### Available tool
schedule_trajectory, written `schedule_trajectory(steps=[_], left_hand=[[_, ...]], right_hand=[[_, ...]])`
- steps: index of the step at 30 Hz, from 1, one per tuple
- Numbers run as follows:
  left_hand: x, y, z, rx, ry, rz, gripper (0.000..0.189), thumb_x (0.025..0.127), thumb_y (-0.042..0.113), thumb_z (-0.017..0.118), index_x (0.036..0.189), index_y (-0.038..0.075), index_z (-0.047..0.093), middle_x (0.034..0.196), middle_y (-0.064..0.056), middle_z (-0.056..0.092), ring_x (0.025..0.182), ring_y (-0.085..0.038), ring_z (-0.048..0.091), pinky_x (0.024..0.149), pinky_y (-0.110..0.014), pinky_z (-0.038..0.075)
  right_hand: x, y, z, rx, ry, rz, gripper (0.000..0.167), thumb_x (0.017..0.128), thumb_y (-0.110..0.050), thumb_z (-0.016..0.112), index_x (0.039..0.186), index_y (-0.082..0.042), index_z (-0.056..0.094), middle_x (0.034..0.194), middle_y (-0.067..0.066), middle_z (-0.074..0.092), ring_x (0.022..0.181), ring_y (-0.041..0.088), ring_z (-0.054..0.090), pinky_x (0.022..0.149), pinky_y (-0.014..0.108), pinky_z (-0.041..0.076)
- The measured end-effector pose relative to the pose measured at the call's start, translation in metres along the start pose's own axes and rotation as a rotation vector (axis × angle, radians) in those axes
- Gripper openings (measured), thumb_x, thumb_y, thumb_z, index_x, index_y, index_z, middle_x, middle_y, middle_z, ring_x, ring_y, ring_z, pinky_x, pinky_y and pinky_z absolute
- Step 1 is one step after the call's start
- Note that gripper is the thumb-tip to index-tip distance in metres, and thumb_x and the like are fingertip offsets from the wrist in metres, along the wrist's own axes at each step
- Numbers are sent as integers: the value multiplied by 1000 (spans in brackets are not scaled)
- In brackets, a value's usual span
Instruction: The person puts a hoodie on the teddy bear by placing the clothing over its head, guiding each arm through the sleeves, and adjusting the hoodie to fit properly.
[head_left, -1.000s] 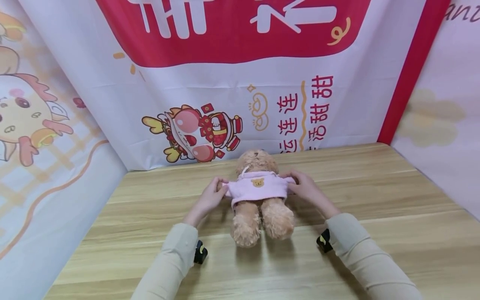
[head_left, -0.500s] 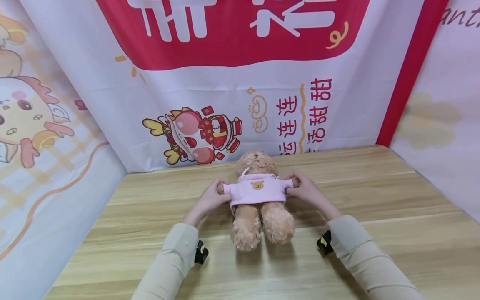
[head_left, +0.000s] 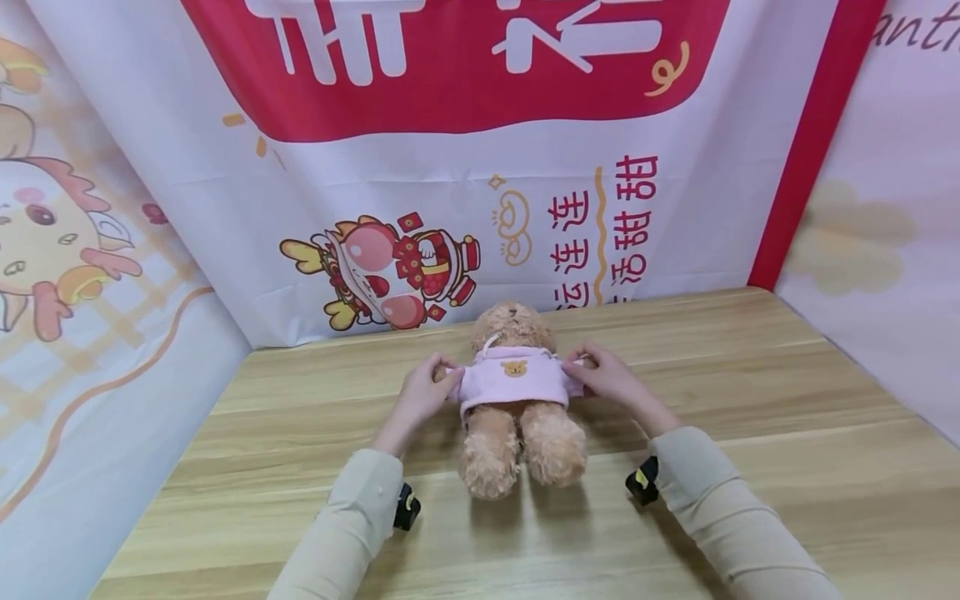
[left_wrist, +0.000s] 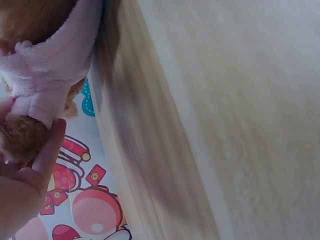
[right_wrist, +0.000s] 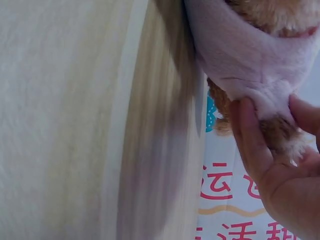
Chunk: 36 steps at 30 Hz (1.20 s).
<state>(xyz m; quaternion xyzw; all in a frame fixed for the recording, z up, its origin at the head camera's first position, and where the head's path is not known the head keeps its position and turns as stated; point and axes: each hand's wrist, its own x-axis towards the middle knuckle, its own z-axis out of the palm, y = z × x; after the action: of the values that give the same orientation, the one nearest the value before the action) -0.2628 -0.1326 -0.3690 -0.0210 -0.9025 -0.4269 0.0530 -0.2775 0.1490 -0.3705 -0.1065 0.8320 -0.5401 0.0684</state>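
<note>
A light-brown teddy bear (head_left: 491, 454) lies on its back on the wooden table, legs toward me, wearing a pink hoodie (head_left: 513, 387) with a small bear patch (head_left: 514, 368). My left hand (head_left: 423, 393) pinches the sleeve on the left; in the left wrist view the furry paw (left_wrist: 22, 137) pokes out of the cuff into the palm. On the other side, my right hand (head_left: 611, 379) holds the opposite sleeve between thumb and fingers. The right wrist view has that sleeve (right_wrist: 270, 100) bunched, with brown fur (right_wrist: 282, 130) below the cuff.
The wooden table (head_left: 300, 467) ends at a white and red printed banner (head_left: 420, 167) behind the bear's head. Printed cloths (head_left: 885, 250) hang on both sides. A black wrist device (head_left: 407, 507) sits at each sleeve.
Half a second ago both bear paws showed at the cuffs in the head view. Now my fingers have shifted inward along the sleeves and largely hide the paws. The bear stays in place.
</note>
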Motion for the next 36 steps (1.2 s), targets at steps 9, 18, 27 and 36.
schedule_trajectory(steps=[9, 18, 27, 36], left_hand=[[3, -6, 1, -6, 47, -29, 18, 95, 16, 55, 102, 0, 58, 79, -5, 51, 77, -19, 51, 65, -23, 40], [2, -9, -4, -97, -8, -64, 21, 95, 20, 56, 108, 3, 58, 87, -8, 55, 84, -19, 52, 69, -22, 43], [-1, -15, -10, -108, -91, -32, 29, 92, 14, 60, 119, 2, 56, 95, -13, 55, 95, -23, 54, 80, -29, 46], [-2, -17, -11, -91, -76, -30, 27, 93, 7, 58, 119, -1, 57, 107, -20, 58, 99, -26, 55, 87, -37, 50]], right_hand=[[7, 3, 6, -198, 235, -130, 14, 92, -6, 57, 94, 7, 60, 92, 25, 65, 81, 27, 60, 68, 26, 46], [5, 5, 1, -131, 151, -132, 24, 95, -13, 56, 108, 7, 59, 94, 23, 63, 76, 11, 54, 68, 23, 47], [0, 9, -7, -61, 20, -98, 39, 91, -14, 63, 124, 4, 55, 126, 28, 56, 110, 31, 57, 87, 29, 51], [1, 13, -10, -151, 36, -163, 35, 91, -6, 60, 123, 8, 57, 115, 29, 63, 107, 37, 60, 83, 29, 51]])
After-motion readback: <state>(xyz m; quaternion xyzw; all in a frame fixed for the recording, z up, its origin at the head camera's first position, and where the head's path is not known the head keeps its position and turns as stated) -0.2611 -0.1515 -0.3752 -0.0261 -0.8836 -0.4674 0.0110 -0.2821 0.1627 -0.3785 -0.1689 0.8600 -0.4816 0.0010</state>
